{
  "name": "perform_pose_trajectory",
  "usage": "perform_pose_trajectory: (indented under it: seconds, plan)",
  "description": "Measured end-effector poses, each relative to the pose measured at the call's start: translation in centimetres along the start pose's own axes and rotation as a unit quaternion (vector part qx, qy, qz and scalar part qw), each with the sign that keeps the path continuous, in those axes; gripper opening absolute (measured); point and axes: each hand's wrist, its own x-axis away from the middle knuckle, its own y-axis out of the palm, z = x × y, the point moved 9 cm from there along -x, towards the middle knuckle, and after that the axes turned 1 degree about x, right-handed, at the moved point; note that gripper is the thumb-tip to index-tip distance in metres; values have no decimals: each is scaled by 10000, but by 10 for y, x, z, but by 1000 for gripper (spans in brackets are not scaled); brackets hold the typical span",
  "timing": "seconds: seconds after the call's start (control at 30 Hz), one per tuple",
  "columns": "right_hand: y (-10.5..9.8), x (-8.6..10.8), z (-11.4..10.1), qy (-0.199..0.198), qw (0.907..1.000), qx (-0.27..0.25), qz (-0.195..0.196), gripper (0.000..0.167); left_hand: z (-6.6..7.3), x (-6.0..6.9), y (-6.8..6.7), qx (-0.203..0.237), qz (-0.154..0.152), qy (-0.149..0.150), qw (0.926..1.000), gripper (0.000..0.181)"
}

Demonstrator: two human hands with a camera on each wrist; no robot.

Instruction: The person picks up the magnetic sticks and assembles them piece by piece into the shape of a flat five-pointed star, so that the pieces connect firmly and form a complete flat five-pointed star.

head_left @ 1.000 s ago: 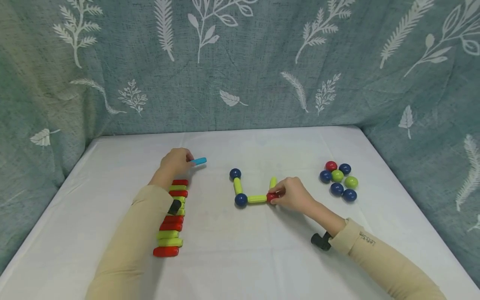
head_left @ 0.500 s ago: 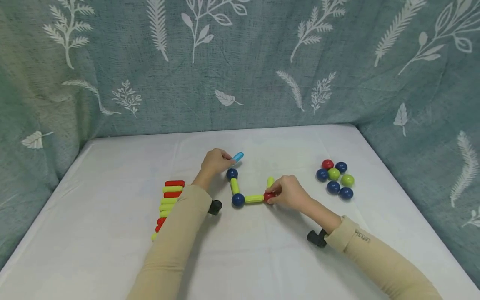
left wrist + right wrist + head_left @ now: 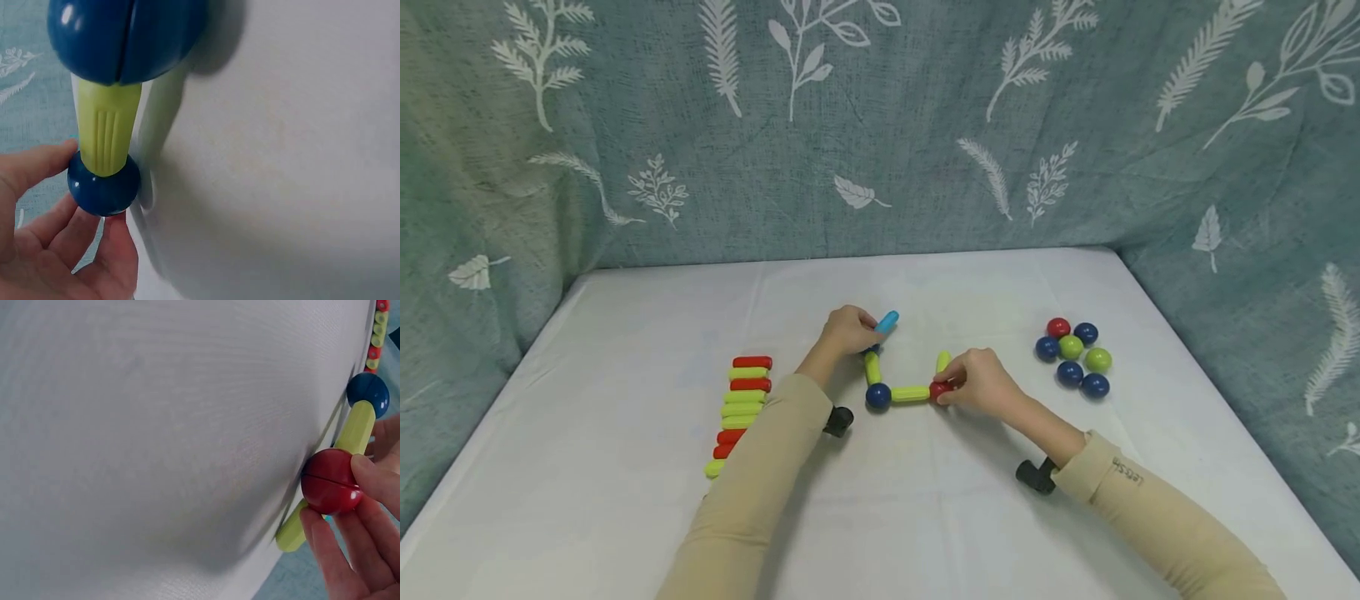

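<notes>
In the head view my left hand (image 3: 850, 329) pinches a light blue stick (image 3: 887, 322), its tip pointing away to the right. That hand partly covers the far dark blue ball (image 3: 872, 347); the left wrist view shows fingers around this ball (image 3: 103, 187), with the light blue stick hidden. A yellow-green stick (image 3: 872, 367) runs from it to the near blue ball (image 3: 878, 396), and another (image 3: 910, 394) links that to a red ball (image 3: 937, 392). My right hand (image 3: 981, 383) grips the red ball (image 3: 331, 481), from which a third yellow-green stick (image 3: 943, 361) points away.
A column of red and yellow-green sticks (image 3: 751, 384) lies at the left, partly behind my left sleeve. Several loose balls (image 3: 1071, 347), blue, green and red, are grouped on the right of the white table (image 3: 955, 533). A patterned green curtain (image 3: 910, 125) hangs behind.
My left hand has carried the light blue stick rightward from beyond the stick column to the far blue ball. My right hand has stayed on the red ball.
</notes>
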Motion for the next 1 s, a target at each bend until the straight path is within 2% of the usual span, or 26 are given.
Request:
perform_pose_trajectory:
  seconds: [0.17, 0.37, 0.47, 0.57, 0.7, 0.87, 0.93, 1.0]
  plan:
    - [1, 1, 3, 57, 9993, -359, -56, 23, 2, 0, 2, 141, -4, 267, 9995, 33]
    - [-3, 3, 3, -107, 9988, -381, -289, 26, 3, 3, 1, 51, 230, 463, 9987, 32]
    - [-14, 4, 11, -285, 9983, -435, -274, 29, 4, 5, 1, -13, 304, 483, 9984, 32]
    - [-35, 8, 24, -399, 9967, -709, -58, 31, 3, 6, 2, -64, 347, 466, 9983, 32]
    - [-71, 16, 48, -341, 9925, -1095, 434, 32, 2, 7, 4, -135, 340, 424, 9984, 33]
    - [-112, 25, 86, 236, 9889, -1007, 1070, 38, 1, 7, 5, -176, 355, 394, 9984, 33]
    - [-122, 26, 111, 539, 9859, -1007, 1224, 43, 1, 7, 5, -225, 365, 429, 9982, 33]
    - [-129, 22, 145, 785, 9819, -1049, 1368, 48, 2, 7, 6, -263, 352, 466, 9979, 34]
